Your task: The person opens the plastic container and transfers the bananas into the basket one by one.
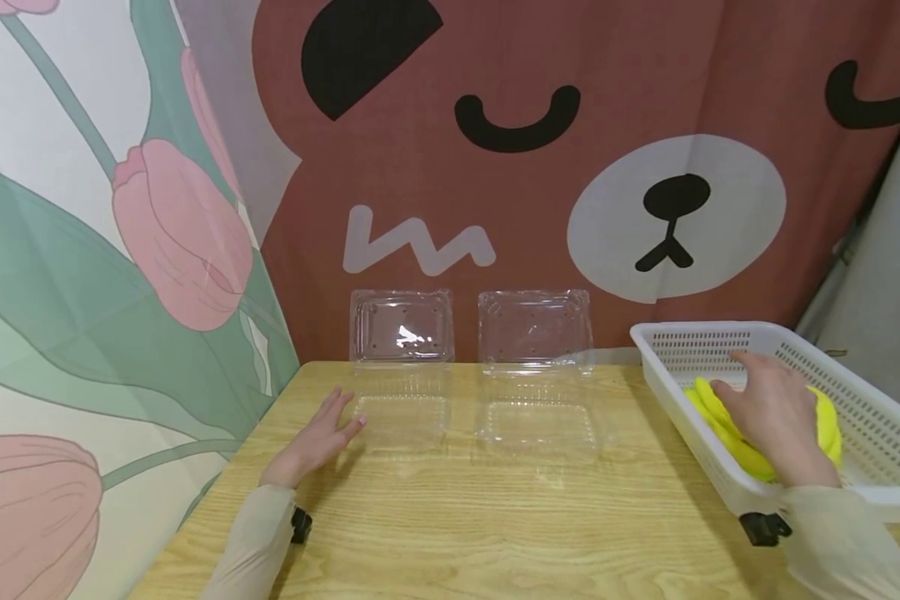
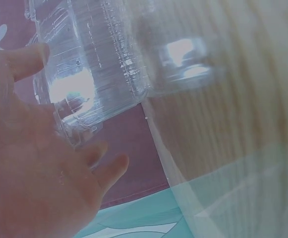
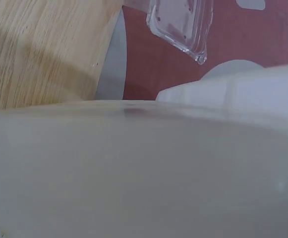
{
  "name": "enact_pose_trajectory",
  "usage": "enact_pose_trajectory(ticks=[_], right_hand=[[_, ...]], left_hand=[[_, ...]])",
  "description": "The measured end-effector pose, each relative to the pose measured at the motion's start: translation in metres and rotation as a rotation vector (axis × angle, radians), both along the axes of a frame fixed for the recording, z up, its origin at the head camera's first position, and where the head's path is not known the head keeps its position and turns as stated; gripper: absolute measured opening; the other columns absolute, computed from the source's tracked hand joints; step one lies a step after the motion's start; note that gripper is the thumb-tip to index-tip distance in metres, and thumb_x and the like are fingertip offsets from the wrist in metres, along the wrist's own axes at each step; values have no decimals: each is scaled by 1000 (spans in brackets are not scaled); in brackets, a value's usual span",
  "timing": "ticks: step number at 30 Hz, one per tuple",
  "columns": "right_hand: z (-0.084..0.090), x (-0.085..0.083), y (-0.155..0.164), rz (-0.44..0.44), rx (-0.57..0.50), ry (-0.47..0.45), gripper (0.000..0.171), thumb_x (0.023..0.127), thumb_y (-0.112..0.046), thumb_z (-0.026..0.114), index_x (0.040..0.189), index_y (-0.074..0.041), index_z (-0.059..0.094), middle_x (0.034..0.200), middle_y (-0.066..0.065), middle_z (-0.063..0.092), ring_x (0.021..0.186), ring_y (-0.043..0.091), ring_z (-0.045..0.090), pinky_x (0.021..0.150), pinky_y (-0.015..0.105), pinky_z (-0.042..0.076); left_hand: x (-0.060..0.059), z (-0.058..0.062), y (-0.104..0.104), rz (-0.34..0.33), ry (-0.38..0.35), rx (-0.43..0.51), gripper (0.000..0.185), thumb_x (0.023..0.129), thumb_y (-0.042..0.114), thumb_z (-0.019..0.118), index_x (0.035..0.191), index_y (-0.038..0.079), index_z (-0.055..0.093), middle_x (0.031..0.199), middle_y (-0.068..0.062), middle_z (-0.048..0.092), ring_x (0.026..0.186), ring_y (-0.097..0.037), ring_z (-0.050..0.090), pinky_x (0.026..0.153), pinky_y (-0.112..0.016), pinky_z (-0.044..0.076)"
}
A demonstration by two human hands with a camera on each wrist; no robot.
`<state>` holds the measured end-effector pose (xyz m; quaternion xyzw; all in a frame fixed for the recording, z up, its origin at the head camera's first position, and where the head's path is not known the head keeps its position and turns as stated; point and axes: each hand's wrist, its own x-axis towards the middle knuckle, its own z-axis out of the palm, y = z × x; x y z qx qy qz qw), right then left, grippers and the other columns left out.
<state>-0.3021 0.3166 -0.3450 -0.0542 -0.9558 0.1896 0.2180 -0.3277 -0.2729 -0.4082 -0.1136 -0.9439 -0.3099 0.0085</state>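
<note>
Right hand [image 1: 776, 417] inside basket [image 1: 708, 337] rim, on bananas [image 1: 723, 425]

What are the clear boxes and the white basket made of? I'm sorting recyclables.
Clear clamshell boxes: thin glossy transparent plastic, going by the glare and the wood seen through them. White basket: opaque plastic, probably rigid; its walls are perforated with rows of small holes.

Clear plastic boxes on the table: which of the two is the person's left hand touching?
The left clear box, the one farther from the white basket. The left hand's fingertips rest at its edge; the right clear box sits untouched.
</note>
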Motion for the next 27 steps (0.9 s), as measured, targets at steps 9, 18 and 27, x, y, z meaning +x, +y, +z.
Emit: enact_pose_trajectory(ticks=[9,18,27], right_hand=[[1,0,-20,89,0,107,49,91,-16,66,131,9,54,127,38,50,109,55,45,89,69,37],[5,1,-40,190,-18,193,43,94,-15,63,130,7,56,128,34,54,113,52,47,92,66,37],[11,6,-65,263,2,141,52,98,-28,60,134,9,51,134,35,48,123,54,40,99,69,29]], left_hand=[[-4,-1,-2,11,60,-27,72,103,47,44,152,-2,26,160,-27,5,146,-46,4,114,-62,8],[-7,-3,-2,43,195,-80,56,104,31,49,147,-3,37,157,-30,19,144,-48,14,114,-60,16],[-7,6,11,20,322,-121,56,104,30,49,147,-4,38,153,-29,30,141,-45,25,113,-58,23]])
